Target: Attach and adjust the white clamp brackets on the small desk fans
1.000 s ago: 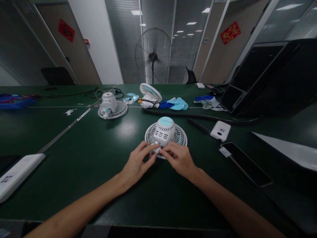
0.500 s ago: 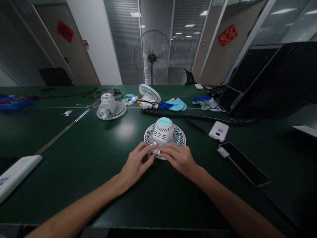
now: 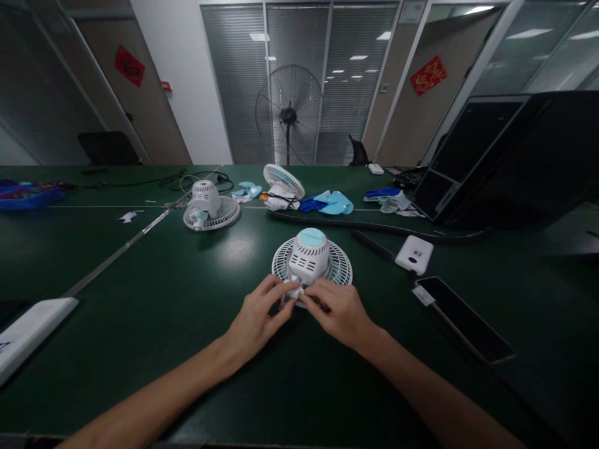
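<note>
A small white desk fan with a light-blue cap lies grille-down on the green table in front of me. My left hand and my right hand meet at its near edge. Both pinch a small white part sticking out from the fan's motor housing. The fingertips cover most of that part.
A second white fan and a third one lie farther back, with blue fan blades beside them. A white power bank and a black phone lie right. A white box sits left, a dark monitor far right.
The camera tilted slightly down, so everything sits a little lower in view. Both hands stay pinched at the fan's near edge with small finger shifts.
</note>
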The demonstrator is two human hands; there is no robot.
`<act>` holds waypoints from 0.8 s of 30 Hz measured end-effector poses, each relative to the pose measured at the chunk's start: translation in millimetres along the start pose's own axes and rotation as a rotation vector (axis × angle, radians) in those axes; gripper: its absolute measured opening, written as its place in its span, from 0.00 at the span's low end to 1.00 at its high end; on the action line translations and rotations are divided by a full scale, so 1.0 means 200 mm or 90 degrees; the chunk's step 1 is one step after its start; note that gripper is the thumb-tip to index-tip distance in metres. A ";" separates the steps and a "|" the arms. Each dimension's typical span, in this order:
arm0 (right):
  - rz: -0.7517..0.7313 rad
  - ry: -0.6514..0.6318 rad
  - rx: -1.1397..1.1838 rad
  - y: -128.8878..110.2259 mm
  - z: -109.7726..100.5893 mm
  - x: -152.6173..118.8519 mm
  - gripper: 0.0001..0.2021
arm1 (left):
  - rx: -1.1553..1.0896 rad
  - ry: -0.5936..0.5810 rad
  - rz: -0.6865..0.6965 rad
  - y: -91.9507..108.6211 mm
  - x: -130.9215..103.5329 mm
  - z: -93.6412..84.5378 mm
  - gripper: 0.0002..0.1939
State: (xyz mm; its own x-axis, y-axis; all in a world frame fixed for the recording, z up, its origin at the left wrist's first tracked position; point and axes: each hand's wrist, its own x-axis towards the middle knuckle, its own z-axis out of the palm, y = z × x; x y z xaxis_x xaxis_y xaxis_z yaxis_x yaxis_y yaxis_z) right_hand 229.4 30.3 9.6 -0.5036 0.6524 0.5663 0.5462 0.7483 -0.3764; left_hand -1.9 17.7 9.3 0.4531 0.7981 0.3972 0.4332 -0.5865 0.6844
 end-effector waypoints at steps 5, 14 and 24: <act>-0.178 0.023 -0.172 0.06 -0.05 -0.02 0.12 | 0.012 -0.004 0.011 0.00 0.00 -0.01 0.19; -0.142 0.053 -0.108 0.04 -0.01 0.02 0.06 | 0.009 0.004 -0.001 0.00 0.00 -0.01 0.17; -0.057 0.043 -0.069 0.01 -0.01 0.01 0.06 | 0.017 -0.003 0.007 0.00 0.00 0.00 0.17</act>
State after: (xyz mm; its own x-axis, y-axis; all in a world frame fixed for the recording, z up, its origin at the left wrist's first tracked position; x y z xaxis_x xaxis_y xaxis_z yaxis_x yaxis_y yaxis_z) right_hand 231.2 32.4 10.8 -0.5090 0.5711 0.6440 0.5718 0.7836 -0.2430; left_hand -1.9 17.7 9.9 0.4613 0.7909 0.4021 0.4485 -0.5989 0.6634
